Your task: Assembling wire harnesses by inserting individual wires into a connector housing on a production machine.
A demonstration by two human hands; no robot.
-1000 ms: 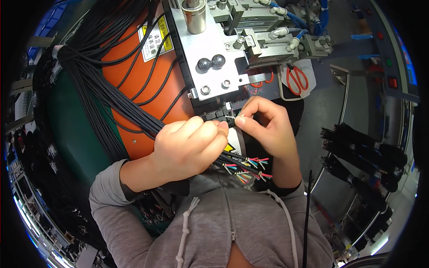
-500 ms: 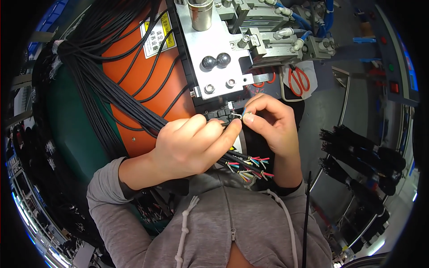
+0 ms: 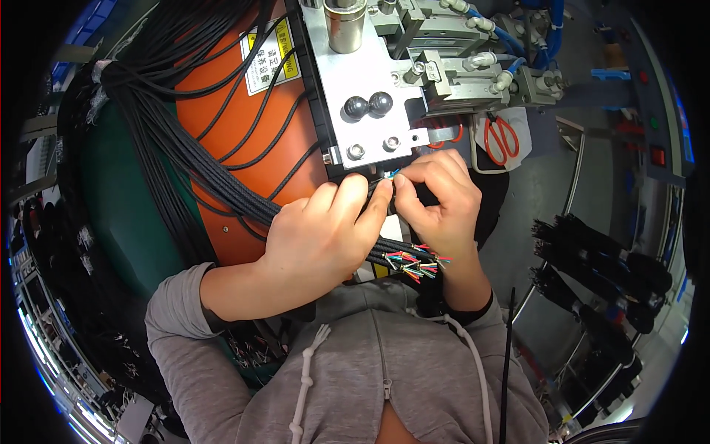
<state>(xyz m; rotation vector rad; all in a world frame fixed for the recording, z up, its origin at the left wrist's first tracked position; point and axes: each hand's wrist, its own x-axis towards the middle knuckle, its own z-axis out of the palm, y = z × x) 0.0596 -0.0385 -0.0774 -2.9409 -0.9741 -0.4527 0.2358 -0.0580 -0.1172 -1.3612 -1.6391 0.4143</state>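
Both hands meet at the front edge of a machine with a silver metal plate (image 3: 353, 81). My left hand (image 3: 318, 233) is closed, its index finger and thumb pinching a black cable mostly hidden by the fingers. At the fingertips, thin wires (image 3: 393, 174), blue and white, stick out just below the plate. My right hand (image 3: 444, 194) pinches at these wires with thumb and index finger; the exact grip is too small to make out. Under my hands runs a bundle of black cables (image 3: 390, 248), whose stripped ends show red, white, blue and yellow wires.
Many long black cables (image 3: 185, 148) lie over an orange surface (image 3: 222, 118) on the left. Red-handled scissors (image 3: 503, 139) rest right of the machine. Pneumatic cylinders with blue hoses (image 3: 510, 70) stand behind. More black cable bundles (image 3: 592, 255) hang on a rack at the right.
Both hands have moved up, bringing the wires closer under the plate's front edge. My right hand has shifted slightly left. The coloured wire ends below show more fully, and the view has shifted a little.
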